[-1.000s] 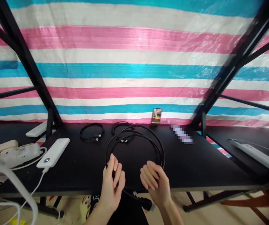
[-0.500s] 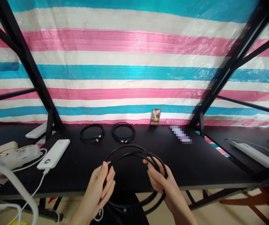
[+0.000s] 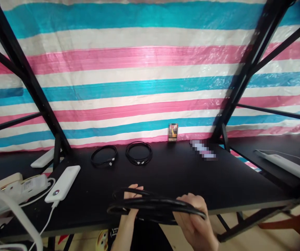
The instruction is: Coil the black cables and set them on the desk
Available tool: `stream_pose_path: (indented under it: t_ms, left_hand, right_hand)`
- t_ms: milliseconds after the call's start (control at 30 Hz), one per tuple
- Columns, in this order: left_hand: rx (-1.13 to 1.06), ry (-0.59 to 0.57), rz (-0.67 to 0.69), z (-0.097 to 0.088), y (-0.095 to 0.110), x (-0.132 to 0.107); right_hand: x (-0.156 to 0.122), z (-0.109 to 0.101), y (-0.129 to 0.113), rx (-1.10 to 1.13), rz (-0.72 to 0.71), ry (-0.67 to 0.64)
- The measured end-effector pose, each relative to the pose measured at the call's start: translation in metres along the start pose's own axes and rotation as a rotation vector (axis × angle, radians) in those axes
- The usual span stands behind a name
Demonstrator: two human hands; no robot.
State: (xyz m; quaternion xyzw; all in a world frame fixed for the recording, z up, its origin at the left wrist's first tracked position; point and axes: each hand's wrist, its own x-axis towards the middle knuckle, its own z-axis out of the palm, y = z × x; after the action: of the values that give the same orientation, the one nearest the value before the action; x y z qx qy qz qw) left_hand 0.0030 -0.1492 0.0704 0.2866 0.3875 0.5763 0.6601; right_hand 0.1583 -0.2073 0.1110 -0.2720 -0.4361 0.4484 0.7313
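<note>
A black table point(image 3: 230, 188) stands in front of a tarp point(image 3: 139, 80) striped in pink, white and blue, with black metal frame bars crossing on either side.

At the far left, a white power strip point(image 3: 21, 186) with pale cords lies on the table. Just to its right rests a white power bank point(image 3: 63, 178) with a white cord leading from its near end toward the table edge. Another white, flat device point(image 3: 42, 158) lies behind it, partly hidden by a frame post.

Near the back of the table, two small coiled black cables lie side by side: one coil point(image 3: 104, 156) on the left, the other coil point(image 3: 138, 153) just to its right, apart from each other.

At the near edge, both hands hold a larger coiled black cable point(image 3: 152, 206), lifted off the table and tilted almost flat. The left hand point(image 3: 130, 202) grips the coil's left part, fingers wrapped around the strands. The right hand point(image 3: 195, 218) is closed over the coil's right part.

Further right on the neighbouring table lies a long white power strip point(image 3: 283, 164).
</note>
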Motion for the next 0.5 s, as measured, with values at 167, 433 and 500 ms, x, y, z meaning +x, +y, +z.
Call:
stream_pose_path:
  t_ms: [167,433,500]
  left_hand:
    - [-0.183,0.061,-0.114,0.013,-0.003,-0.012]
    - [0.035,0.246,-0.070,0.007,0.017,-0.019]
    - [0.226,0.206,0.031,-0.001,0.019,-0.014]
  right_hand:
    - [0.000,-0.010,0.020,-0.053,-0.037,0.056]
    - [0.022,-0.012,0.016,-0.378,0.227,-0.189]
    - [0.028,-0.013,0.011,-0.397,0.306,-0.138]
